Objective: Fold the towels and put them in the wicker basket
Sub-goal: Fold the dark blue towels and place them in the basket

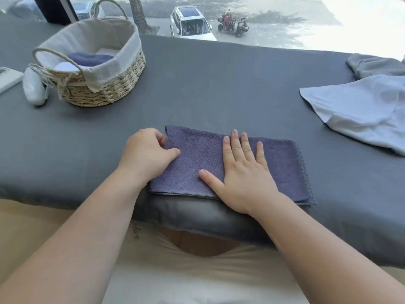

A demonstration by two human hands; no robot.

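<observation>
One towel (282, 163) edge pinched by left hand (145, 153), right hand (243, 170) flat.

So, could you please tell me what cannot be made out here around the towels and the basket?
Head view:
1. In the wicker basket, the cloth liner hides all but a dark blue towel and something white.
2. The left hand has its own knuckles hiding whether it pinches the purple towel.
3. The pale towel and grey cloth are cut off by the right edge.

White device (34, 88) (a steamer, perhaps) lies on the grey sheet (219, 84); white car (190, 25) outside.
</observation>
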